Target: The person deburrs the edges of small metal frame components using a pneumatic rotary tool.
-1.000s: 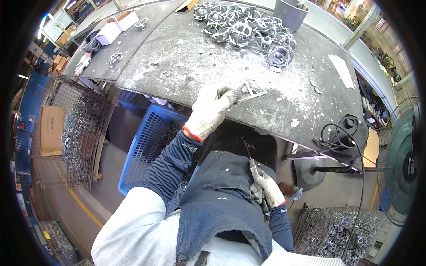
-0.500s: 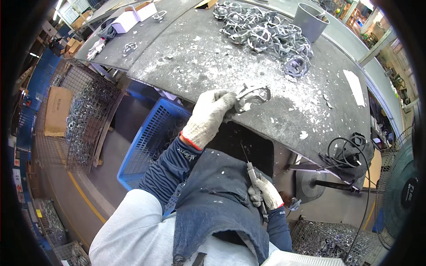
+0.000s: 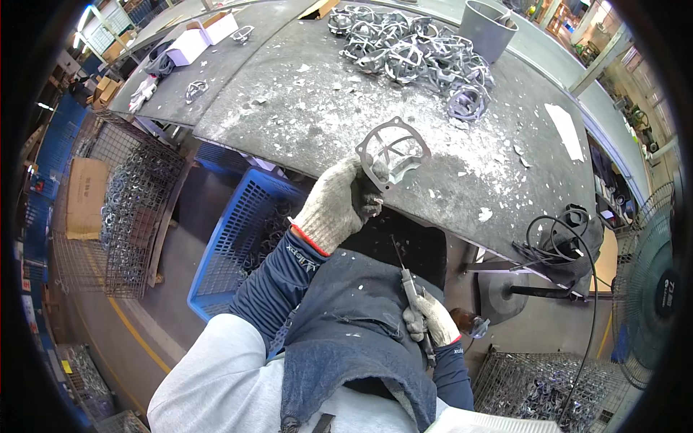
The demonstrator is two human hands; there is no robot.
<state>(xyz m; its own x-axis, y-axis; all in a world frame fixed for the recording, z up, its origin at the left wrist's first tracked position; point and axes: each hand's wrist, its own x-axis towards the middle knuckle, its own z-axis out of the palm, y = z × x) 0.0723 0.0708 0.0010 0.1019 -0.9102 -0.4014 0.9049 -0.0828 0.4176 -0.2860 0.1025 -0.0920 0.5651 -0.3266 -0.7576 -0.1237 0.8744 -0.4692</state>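
Observation:
My gloved left hand point(image 3: 333, 202) grips a grey metal ring-shaped casting point(image 3: 410, 170) by its left side, above the near edge of the workbench point(image 3: 289, 137). Its flat flange, with small holes, faces me, and thin spokes cross behind the opening. Low by my apron point(image 3: 339, 303), my gloved right hand point(image 3: 432, 317) is closed around a slim grey hand tool point(image 3: 409, 283). A long thin bit on the tool points up and away from me, well apart from the casting.
White flakes and dust cover the bench. A heap of similar castings point(image 3: 404, 54) lies at the back beside a grey bucket point(image 3: 488, 32). Below left stands a blue plastic crate point(image 3: 216, 249); wire cages point(image 3: 137, 209) hold more parts. At right are a black cable point(image 3: 538, 231) and a fan point(image 3: 660, 296).
My left hand has turned the casting upright, so its flange and opening now face me. The right hand with the tool has stayed nearly still. The view has shifted slightly.

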